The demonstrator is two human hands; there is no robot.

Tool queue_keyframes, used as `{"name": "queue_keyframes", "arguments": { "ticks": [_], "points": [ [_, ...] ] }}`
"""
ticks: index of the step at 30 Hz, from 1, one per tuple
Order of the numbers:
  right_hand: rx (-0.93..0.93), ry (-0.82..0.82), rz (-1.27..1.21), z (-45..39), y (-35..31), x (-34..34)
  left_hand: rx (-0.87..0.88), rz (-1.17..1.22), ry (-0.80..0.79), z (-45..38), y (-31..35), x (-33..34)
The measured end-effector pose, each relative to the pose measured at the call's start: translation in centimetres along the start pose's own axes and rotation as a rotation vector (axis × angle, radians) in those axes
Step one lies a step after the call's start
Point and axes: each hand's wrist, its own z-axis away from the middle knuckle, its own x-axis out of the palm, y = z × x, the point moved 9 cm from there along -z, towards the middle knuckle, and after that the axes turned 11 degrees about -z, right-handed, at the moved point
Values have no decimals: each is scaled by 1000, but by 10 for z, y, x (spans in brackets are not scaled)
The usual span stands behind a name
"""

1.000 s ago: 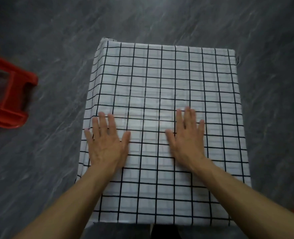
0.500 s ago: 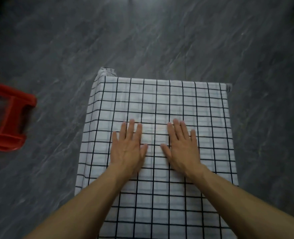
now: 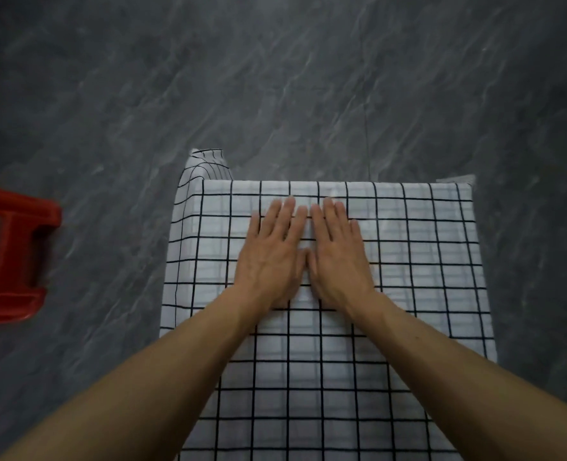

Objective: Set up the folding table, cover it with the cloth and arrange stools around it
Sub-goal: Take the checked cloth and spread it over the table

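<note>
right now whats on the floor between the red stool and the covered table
Nothing: in the head view only bare grey floor lies between the red stool and the checked cloth hanging over the table's left side.

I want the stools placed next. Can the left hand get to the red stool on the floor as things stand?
Probably yes. The left hand lies flat and empty on the cloth, and only bare floor separates the table from the red stool, though it may need a lean.
</note>
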Motion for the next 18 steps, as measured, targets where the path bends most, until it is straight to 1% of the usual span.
{"name": "queue_keyframes", "arguments": {
  "ticks": [2, 3, 6, 7, 10, 11, 13, 16, 18],
  "points": [
    [36, 19, 42, -9, 15, 0, 18, -53, 6, -9, -11, 7],
    [39, 26, 67, -9, 24, -3, -6, -72, 6, -11, -24, 11],
    [84, 50, 89, -9, 56, -18, -192, -56, 20, -7, -80, 13],
    [116, 58, 86, -9, 64, -23, -230, -43, 21, -4, -93, 12],
    [203, 89, 51, -16, 70, -34, -222, -52, 3, -2, -105, 12],
    [196, 107, 20, -22, 64, -36, -217, -58, 3, -3, -105, 10],
    [92, 140, -56, -35, 36, -41, -213, -60, 29, -9, -103, 2],
    [-101, 184, -97, -63, -10, -42, -215, -35, 99, -26, -104, -14],
    [-146, 210, -117, -84, -30, -39, -235, -32, 84, -39, -109, -18]
  ]
}}
